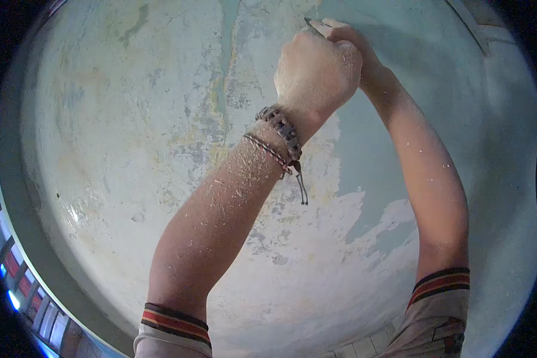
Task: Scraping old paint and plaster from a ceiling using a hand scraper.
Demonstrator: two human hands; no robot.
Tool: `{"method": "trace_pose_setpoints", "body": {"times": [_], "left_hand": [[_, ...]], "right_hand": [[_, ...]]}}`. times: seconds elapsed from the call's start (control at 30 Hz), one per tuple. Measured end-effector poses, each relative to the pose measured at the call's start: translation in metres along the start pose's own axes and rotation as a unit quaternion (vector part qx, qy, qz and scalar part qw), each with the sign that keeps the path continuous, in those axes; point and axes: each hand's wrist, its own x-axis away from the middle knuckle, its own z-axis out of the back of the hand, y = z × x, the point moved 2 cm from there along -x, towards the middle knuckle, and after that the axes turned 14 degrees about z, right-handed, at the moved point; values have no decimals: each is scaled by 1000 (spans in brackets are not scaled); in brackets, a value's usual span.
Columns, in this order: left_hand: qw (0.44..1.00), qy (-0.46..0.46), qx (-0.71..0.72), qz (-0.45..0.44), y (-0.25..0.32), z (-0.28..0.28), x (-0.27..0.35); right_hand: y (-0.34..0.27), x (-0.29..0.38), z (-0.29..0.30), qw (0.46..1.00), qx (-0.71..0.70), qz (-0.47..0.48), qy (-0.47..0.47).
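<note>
Both my hands are raised together at the upper middle, against a wall [161, 179] with patchy, peeling pale green paint. My left hand [317, 67] is a fist, dusted white, with a braided bracelet [283, 129] and a thin cord at the wrist; flakes cover the forearm. Just behind it, my right hand [340, 31] reaches in from the right with its fingers on the same tool. Only a dark pointed corner of a flat blade, likely a scraper [311, 24], shows between the hands; its handle is hidden.
Smoother green paint [371, 165] remains on the right part of the wall, with ragged edges against the whitish scraped area. At the far left runs a curved-looking wall edge, with a barred window [27, 286] beyond. Pale tiles [362, 347] show at the bottom.
</note>
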Motion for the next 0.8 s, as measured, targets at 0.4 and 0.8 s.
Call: {"method": "trace_pose_setpoints", "body": {"times": [0.4, 0.8], "left_hand": [[997, -58, 12, 50, 8, 2, -6], [997, 38, -30, -61, -12, 8, 7]], "right_hand": [[-1, 3, 11, 828, 493, 126, -236], [-39, -3, -8, 972, 185, 26, -142]]}}
